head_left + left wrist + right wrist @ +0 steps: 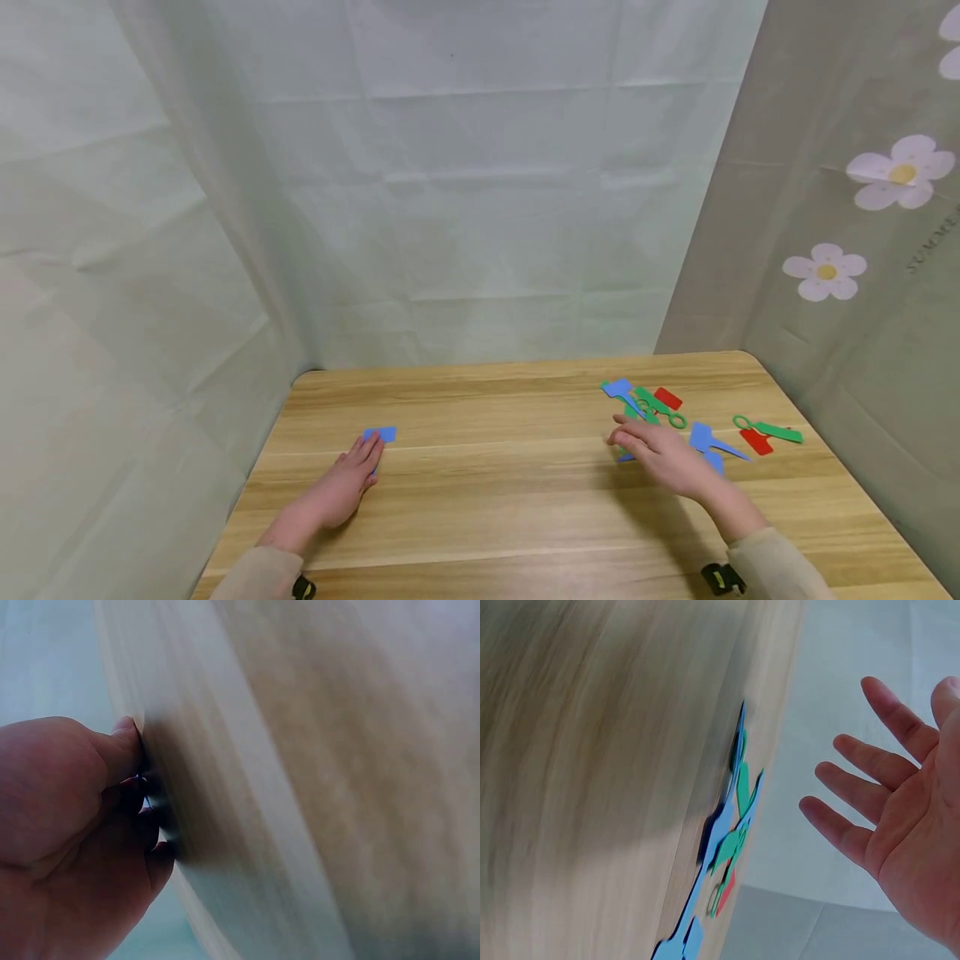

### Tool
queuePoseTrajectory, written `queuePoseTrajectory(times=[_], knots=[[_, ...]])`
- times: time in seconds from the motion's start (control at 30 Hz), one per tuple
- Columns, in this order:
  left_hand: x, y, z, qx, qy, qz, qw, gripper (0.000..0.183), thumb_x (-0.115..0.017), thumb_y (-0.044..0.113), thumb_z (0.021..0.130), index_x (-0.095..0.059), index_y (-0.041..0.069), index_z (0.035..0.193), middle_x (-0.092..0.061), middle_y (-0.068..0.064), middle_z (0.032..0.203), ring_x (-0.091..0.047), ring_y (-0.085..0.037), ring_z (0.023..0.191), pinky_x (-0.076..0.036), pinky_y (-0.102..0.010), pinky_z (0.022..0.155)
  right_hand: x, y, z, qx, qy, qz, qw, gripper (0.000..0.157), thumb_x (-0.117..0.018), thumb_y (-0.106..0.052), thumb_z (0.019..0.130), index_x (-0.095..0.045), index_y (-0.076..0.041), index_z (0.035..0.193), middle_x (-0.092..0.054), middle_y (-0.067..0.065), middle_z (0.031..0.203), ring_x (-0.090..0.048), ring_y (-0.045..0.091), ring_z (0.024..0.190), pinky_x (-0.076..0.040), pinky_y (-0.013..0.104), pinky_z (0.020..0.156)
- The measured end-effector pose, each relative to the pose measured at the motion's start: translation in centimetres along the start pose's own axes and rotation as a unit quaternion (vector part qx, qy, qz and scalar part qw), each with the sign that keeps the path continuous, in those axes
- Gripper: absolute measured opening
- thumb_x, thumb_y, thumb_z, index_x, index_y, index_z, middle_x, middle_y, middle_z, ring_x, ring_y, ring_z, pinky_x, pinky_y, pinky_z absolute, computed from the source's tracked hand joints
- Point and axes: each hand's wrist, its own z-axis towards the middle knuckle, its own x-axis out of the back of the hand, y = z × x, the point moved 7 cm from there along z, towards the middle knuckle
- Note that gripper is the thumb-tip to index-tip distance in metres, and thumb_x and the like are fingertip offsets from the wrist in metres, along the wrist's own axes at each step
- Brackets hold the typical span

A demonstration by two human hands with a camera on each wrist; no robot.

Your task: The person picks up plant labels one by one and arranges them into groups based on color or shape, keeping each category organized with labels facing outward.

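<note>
On the left side of the table, my left hand (341,487) rests its fingertips on a blue T-shaped plant label (387,434), mostly covering it. The left wrist view shows the thumb and fingertips against the tabletop, with the label largely hidden. Over at the right, my right hand (667,457) hovers above a loose pile, fingers spread and holding nothing. Beneath and beyond it lie a blue T-shaped label (619,387), green ringed labels (651,398) and a red label (667,399). A blue label (720,825) shows below the hand in the right wrist view.
Right of the pile are another blue T-shaped label (702,436), a green ringed label (780,432) and a red one (757,442). The wooden table (495,483) meets hanging cloth (480,250) at its back and sides.
</note>
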Motion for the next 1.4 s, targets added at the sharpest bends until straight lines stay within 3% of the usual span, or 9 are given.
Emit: queuePoseTrajectory(times=[0.17, 0.43, 0.63, 0.87, 1.03, 1.17, 1.4], knots=[[0.7, 1.0, -0.1, 0.012, 0.001, 0.024, 0.9996, 0.058, -0.050, 0.016, 0.114, -0.033, -0.015, 0.160, -0.025, -0.038, 0.166, -0.019, -0.060, 0.153, -0.024, -0.080, 0.115, 0.5, 0.7, -0.4, -0.018, -0.007, -0.008, 1.000, 0.034, -0.055, -0.038, 0.113, -0.077, -0.013, 0.122, -0.056, 0.025, 0.154, -0.049, 0.051, 0.144, -0.048, 0.067, 0.108], [1.6, 2.6, -0.2, 0.043, -0.024, 0.049, 0.9976, 0.056, -0.054, 0.007, 0.110, -0.036, -0.017, 0.158, -0.027, -0.038, 0.166, -0.022, -0.058, 0.154, -0.027, -0.076, 0.118, 0.9, 1.6, -0.7, -0.016, -0.013, -0.019, 1.000, 0.021, -0.064, -0.028, 0.110, -0.077, -0.015, 0.119, -0.060, 0.023, 0.150, -0.050, 0.051, 0.142, -0.053, 0.062, 0.104], [1.7, 2.8, 0.0, 0.057, -0.034, 0.053, 0.9964, 0.055, -0.054, 0.007, 0.111, -0.036, -0.016, 0.158, -0.027, -0.038, 0.166, -0.023, -0.057, 0.154, -0.027, -0.074, 0.119, 2.0, 3.1, -0.9, -0.023, 0.010, -0.030, 0.999, 0.012, -0.068, -0.016, 0.106, -0.076, -0.015, 0.116, -0.063, 0.023, 0.146, -0.061, 0.049, 0.132, -0.057, 0.059, 0.097], [1.4, 2.4, 0.0, 0.061, -0.035, 0.044, 0.9965, 0.055, -0.054, 0.007, 0.110, -0.037, -0.016, 0.158, -0.026, -0.037, 0.167, -0.022, -0.057, 0.154, -0.026, -0.074, 0.120, 3.1, 4.7, -1.1, -0.031, 0.026, -0.052, 0.998, 0.013, -0.072, -0.010, 0.103, -0.077, -0.014, 0.114, -0.066, 0.025, 0.141, -0.063, 0.050, 0.128, -0.056, 0.056, 0.092], [1.5, 2.5, 0.0, 0.060, -0.031, 0.047, 0.9966, 0.055, -0.054, 0.007, 0.110, -0.038, -0.016, 0.157, -0.027, -0.037, 0.167, -0.022, -0.057, 0.154, -0.027, -0.074, 0.120, 3.8, 5.4, -0.9, -0.037, 0.030, -0.063, 0.997, 0.013, -0.073, -0.011, 0.102, -0.078, -0.014, 0.114, -0.075, 0.016, 0.125, -0.071, 0.035, 0.108, -0.055, 0.048, 0.083], [1.6, 2.9, 0.0, 0.064, -0.032, 0.044, 0.9965, 0.054, -0.055, 0.007, 0.110, -0.039, -0.016, 0.157, -0.027, -0.037, 0.167, -0.023, -0.057, 0.154, -0.027, -0.074, 0.120, 4.1, 6.2, -0.3, -0.046, 0.016, -0.067, 0.997, 0.014, -0.071, -0.014, 0.105, -0.077, -0.013, 0.117, -0.076, 0.007, 0.112, -0.063, 0.019, 0.087, -0.051, 0.042, 0.076], [1.6, 2.8, -0.1, 0.055, -0.021, 0.032, 0.9978, 0.055, -0.054, 0.007, 0.111, -0.037, -0.017, 0.157, -0.027, -0.039, 0.166, -0.023, -0.059, 0.153, -0.025, -0.077, 0.118, 4.2, 7.1, 1.4, -0.058, 0.001, -0.082, 0.995, 0.013, -0.068, -0.013, 0.106, -0.077, -0.013, 0.116, -0.075, 0.005, 0.105, -0.054, 0.016, 0.074, -0.046, 0.039, 0.072]])
